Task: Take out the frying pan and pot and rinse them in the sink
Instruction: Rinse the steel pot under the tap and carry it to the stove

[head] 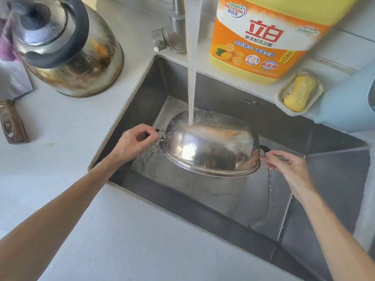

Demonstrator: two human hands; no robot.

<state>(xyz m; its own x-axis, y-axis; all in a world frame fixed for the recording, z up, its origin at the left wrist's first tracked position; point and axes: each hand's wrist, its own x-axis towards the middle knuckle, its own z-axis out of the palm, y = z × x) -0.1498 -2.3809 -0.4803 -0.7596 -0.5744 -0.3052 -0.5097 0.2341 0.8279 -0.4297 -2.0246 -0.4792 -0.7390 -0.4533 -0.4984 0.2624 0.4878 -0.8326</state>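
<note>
A stainless steel pot (211,151) is held upside down in the middle of the frame, above the floor of a steel sink (334,179). Its rounded base faces up, its mouth faces down, and the inside cannot be seen. The line from handle to handle runs from centre left to slightly lower right, so the pot tilts a little.

The left hand (134,141) curls round the left handle, hiding most of it; only two thin metal prongs show. The right hand (288,165) pinches the dark right handle with its fingertips, and the handle is partly covered.

A thick stream of water (192,67) falls from the top of the frame onto the pot's upturned base and sheets off its left side. The faucet (176,27) is cut off at the top edge.

On the pale countertop (60,159) stand:
- upper left – a scorched metal kettle (67,47) with a dark handle
- upper right – a yellow and orange detergent bottle (263,37), its top cut off
- beside the bottle – a yellow soap bar (300,92) in a dish

A pale blue container (349,106) is cut off at the right edge. A wooden handle (12,122), perhaps a knife's, lies at the left edge.
</note>
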